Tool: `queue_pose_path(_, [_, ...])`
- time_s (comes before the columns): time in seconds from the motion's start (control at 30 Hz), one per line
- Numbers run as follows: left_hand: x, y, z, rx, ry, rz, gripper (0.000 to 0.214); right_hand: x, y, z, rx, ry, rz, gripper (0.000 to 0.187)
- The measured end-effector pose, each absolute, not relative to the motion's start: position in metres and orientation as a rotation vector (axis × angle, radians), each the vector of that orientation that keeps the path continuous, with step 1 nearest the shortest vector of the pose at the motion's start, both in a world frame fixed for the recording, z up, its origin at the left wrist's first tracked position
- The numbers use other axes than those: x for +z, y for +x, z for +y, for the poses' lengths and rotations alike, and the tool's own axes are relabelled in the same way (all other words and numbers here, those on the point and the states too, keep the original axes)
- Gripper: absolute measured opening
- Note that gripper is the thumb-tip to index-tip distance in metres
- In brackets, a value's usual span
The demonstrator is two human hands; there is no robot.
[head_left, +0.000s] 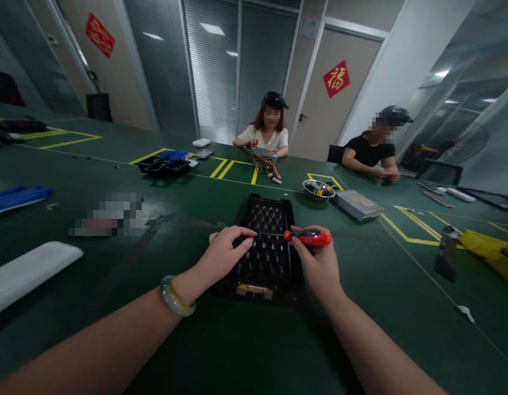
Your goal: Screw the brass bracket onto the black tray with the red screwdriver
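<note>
A black perforated metal case (267, 219) lies flat on the green table (163, 263) in front of me. My right hand (317, 262) grips a red-handled screwdriver (309, 237), held level above the case with its thin shaft pointing left. My left hand (224, 252) has its fingers curled and pinched around the tip of that shaft, over the case's left side. A pale green bangle (175, 296) sits on my left wrist. Whether a screw sits at the tip is too small to tell.
A metal bowl (319, 190) with small parts and a grey box (356, 204) lie beyond the case. Two other people sit at the far side. A black tray (165, 165), a white slab (29, 271) at left, a yellow item (490, 251) at right.
</note>
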State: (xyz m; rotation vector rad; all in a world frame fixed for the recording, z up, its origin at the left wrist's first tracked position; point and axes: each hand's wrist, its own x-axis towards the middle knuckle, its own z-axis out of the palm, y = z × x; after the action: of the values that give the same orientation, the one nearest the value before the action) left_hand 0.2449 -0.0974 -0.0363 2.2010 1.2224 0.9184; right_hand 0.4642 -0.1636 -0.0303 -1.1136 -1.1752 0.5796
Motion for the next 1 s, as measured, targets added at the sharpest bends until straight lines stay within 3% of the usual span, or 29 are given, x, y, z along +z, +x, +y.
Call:
queue_pose_path(0.27, [-0.036,0.244,-0.097,0.932,2.206,1.227,0.021,-0.032,0.466,-0.158,0.623,-1.108,-1.106,0.031])
queue_pose_path(0.57, [-0.032,0.243,-0.098,0.887,2.177,1.275,0.036,-0.022,0.471,-0.159,0.822,-0.989,-0.766,0.024])
queue_pose_path(1.0, [-0.027,0.246,-0.100,0.895,1.684,1.025,0.036,-0.015,0.471,-0.163,0.956,-0.919,-0.629,0.029])
